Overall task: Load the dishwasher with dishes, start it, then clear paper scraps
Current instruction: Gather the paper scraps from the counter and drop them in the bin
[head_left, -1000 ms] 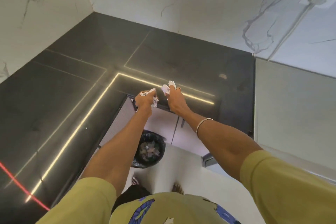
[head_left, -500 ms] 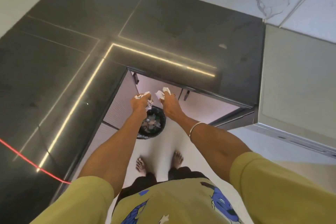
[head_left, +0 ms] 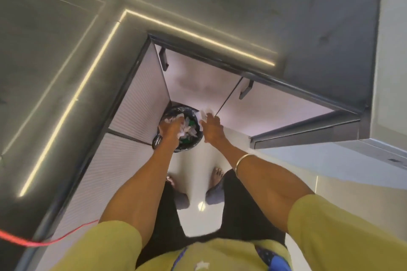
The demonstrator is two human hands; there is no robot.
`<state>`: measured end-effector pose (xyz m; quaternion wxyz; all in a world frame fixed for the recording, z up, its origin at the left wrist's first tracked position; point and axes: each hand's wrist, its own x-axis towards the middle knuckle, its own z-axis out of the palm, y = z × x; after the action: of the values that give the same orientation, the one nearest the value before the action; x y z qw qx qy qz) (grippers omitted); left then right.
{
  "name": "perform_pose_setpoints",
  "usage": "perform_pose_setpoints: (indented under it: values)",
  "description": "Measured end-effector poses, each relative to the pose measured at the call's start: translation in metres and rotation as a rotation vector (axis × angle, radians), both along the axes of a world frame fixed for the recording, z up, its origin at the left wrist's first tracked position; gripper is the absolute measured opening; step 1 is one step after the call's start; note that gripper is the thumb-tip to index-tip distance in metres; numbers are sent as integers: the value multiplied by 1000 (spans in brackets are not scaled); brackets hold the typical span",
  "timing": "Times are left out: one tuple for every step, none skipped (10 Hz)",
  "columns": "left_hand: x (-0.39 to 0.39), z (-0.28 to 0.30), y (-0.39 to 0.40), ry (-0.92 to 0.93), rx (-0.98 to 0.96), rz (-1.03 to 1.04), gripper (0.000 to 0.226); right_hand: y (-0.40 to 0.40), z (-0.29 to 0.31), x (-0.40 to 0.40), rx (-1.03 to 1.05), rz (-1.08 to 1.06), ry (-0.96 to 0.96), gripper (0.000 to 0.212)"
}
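Note:
A round bin lined with a black bag point(head_left: 157, 142) stands on the floor in the inner corner of the cabinets, with crumpled white and green scraps inside. My left hand point(head_left: 170, 128) is down over the bin's mouth, closed on white paper scraps point(head_left: 174, 118). My right hand point(head_left: 211, 126) hovers at the bin's right rim, gripping another crumpled white paper scrap point(head_left: 204, 113) that sticks out above its fingers. The frame is motion-blurred.
A dark L-shaped countertop point(head_left: 66, 50) with lit strips wraps the left and far sides. White cabinet fronts point(head_left: 141, 103) with dark handles point(head_left: 245, 89) close in the corner. A red cable point(head_left: 44, 243) hangs off the counter at lower left. My bare feet point(head_left: 217, 175) stand on the white floor.
Both hands dropped from counter height down to the bin, still holding the scraps. My view tipped further downward, so the wall left the frame.

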<state>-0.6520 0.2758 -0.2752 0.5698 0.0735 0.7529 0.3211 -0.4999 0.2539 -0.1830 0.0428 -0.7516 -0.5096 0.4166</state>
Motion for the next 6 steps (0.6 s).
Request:
perform_pose_setpoints:
  values:
    - [2,-21,-14,27,0,25,96,-2,-62,-7,-40,16,26,54]
    - [-4,-93,-16,42,12,32,89,4,-150,-3,-73,353,-203,58]
    - [-7,-120,-5,43,27,31,66,13,-205,-9,-20,419,-183,44]
    - [-10,-163,9,-41,11,63,53,24,-251,-18,-32,252,-80,45]
    - [-12,-209,17,-37,-28,24,75,34,-298,-33,-35,78,-25,50]
    - [-6,-238,23,45,-51,96,64,45,-354,-47,-23,-40,81,50]
